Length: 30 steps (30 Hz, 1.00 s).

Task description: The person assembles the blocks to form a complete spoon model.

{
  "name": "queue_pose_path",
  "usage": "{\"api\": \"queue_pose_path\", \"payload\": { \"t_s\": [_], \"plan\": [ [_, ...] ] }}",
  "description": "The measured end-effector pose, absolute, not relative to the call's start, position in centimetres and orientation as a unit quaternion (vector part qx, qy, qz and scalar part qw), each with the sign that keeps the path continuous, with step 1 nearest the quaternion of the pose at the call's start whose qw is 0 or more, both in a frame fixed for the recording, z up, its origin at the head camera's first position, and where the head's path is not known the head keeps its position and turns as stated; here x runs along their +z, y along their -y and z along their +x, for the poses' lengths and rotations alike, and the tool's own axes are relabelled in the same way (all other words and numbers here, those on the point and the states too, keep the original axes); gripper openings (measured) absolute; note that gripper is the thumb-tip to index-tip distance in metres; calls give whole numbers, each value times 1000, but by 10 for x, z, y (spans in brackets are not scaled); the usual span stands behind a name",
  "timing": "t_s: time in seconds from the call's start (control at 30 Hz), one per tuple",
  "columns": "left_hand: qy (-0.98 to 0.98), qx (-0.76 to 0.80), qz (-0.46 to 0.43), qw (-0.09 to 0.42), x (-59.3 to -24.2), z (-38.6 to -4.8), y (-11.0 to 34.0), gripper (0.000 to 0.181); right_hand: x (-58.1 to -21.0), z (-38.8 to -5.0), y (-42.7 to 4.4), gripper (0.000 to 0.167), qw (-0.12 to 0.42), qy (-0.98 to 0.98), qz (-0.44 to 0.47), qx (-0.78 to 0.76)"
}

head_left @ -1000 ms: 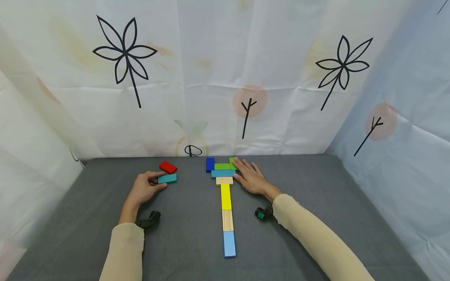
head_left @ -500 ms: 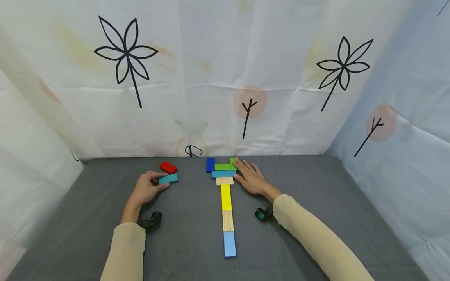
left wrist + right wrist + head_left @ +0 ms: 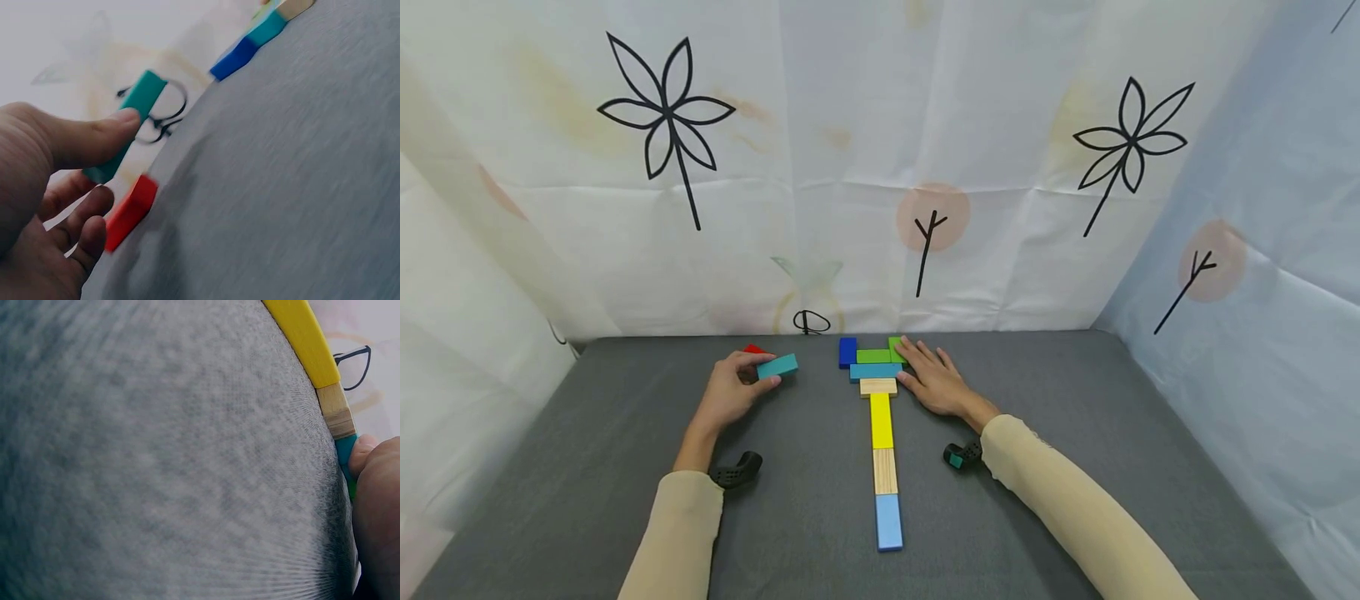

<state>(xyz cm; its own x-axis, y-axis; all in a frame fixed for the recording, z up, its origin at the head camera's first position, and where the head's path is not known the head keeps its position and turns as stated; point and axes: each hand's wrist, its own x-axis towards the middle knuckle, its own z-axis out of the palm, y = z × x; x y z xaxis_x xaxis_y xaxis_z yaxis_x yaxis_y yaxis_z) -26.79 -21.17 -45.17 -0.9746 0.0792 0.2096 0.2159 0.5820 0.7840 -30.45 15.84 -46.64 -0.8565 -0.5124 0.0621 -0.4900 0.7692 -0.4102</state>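
Observation:
My left hand (image 3: 730,392) pinches a teal block (image 3: 777,367) between thumb and fingers; the left wrist view shows this teal block (image 3: 145,94) raised off the cloth. Behind it lies a red block (image 3: 754,348), partly hidden by the hand. My right hand (image 3: 936,379) lies flat with fingers spread. Its fingertips rest on the upright green block (image 3: 895,348), and its thumb touches the end of a blue-teal block (image 3: 875,372). A dark blue block (image 3: 847,352) and a flat green block (image 3: 873,357) sit beside these at the top of the layout.
Below the top blocks runs a column: a crosswise wooden block (image 3: 877,387), a yellow block (image 3: 882,421), an upright wooden block (image 3: 885,472) and a light blue block (image 3: 889,522). Grey cloth (image 3: 805,500) covers the table. A patterned white curtain (image 3: 850,150) hangs behind.
My left hand has lifted the teal block and moved it right and away from me, now covering part of the red block. The right hand has stayed in place.

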Motion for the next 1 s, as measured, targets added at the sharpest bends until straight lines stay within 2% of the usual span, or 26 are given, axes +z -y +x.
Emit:
{"api": "queue_pose_path", "payload": {
  "t_s": [0.53,1.0],
  "plan": [
    [869,-487,-56,70,-439,-303,137,40,-462,-302,-157,59,33,-939,-265,-216],
    [887,-450,-92,58,-442,-334,72,35,-463,-304,-158,60,37,-943,-260,-207]
  ]
}}
